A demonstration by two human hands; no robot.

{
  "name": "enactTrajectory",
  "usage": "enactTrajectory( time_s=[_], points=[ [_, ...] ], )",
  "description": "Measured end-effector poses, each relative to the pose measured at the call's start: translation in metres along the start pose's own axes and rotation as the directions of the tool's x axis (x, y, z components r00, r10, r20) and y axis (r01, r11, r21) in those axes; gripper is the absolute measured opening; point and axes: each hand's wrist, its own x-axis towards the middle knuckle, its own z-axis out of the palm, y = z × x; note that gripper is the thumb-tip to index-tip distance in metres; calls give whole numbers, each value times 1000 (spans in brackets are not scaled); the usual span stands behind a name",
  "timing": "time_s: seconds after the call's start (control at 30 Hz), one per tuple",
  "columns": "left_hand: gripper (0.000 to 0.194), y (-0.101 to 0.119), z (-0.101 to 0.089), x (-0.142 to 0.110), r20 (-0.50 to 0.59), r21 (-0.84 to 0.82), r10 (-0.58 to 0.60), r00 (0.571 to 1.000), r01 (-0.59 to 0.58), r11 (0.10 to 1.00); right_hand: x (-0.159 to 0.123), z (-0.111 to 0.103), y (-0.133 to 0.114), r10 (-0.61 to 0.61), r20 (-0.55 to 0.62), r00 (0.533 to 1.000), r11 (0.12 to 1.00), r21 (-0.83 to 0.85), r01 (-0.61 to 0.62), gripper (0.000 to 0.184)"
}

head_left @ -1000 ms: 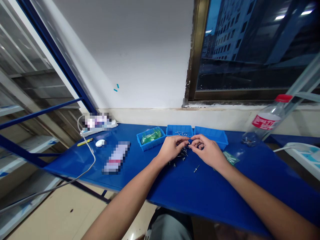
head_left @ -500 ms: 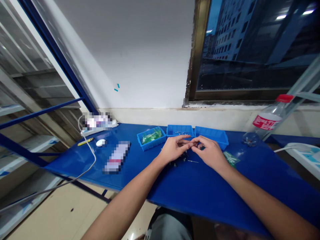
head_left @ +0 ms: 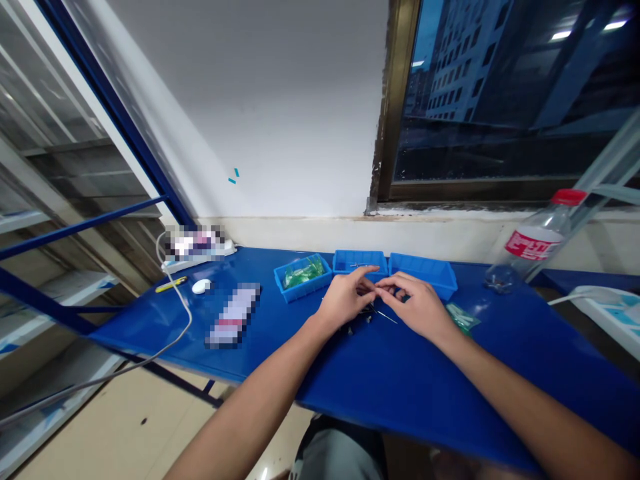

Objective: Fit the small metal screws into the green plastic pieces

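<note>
My left hand [head_left: 349,293] and my right hand [head_left: 415,297] meet over the blue table, thumbs and fingertips pinched together at one spot. Whatever is between the fingertips is too small and hidden to make out. A thin metal pin [head_left: 386,314] slants out just below the fingertips; I cannot tell whether it is held or lies on the table. Small dark metal pieces [head_left: 369,319] lie on the table under the hands. Behind the fingers is a blue bin [head_left: 360,255] with thin metal pins in it.
A blue bin [head_left: 301,289] of green packets stands left; another blue bin [head_left: 425,265] is partly behind my right hand. A green-and-clear packet [head_left: 463,317] lies right of it. A red-capped bottle [head_left: 535,241], white mouse [head_left: 201,286], yellow cutter [head_left: 171,285] and cable [head_left: 187,320] are farther out.
My fingertips have shifted slightly left and down, still together. The thin pin, level on the table before, now shows at a slant closer to the fingers.
</note>
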Motion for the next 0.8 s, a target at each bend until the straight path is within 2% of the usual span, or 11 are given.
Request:
enactTrajectory(
  time_s=[0.13,0.3,0.47,0.53,0.6,0.63,0.7,0.8],
  points=[
    [62,-1,0,0,32,-1,10,999,-10,1000,0,1,4,12,5,1000,1000,8,-12,19],
    [49,9,-3,3,-61,-84,-4,998,-1,996,0,-2,6,89,-46,995,995,48,-87,25],
    [52,14,-4,4,-96,-190,-62,993,43,981,0,2,11,60,97,994,996,57,-66,32],
    [52,15,-6,3,-85,-180,-83,993,67,981,0,4,13,111,94,989,985,119,-122,33],
    [45,17,-8,3,-65,-96,-82,995,76,993,1,4,13,178,49,983,961,205,-184,35],
    [40,18,-9,2,-34,-20,-57,998,57,998,1,3,13,208,19,978,947,246,-206,37],
    [34,20,-10,1,96,147,40,995,-54,988,3,-1,11,264,-39,964,919,312,-239,42],
    [30,18,-8,-1,335,230,191,923,-277,933,6,-7,8,352,-78,933,874,383,-298,49]
  ],
)
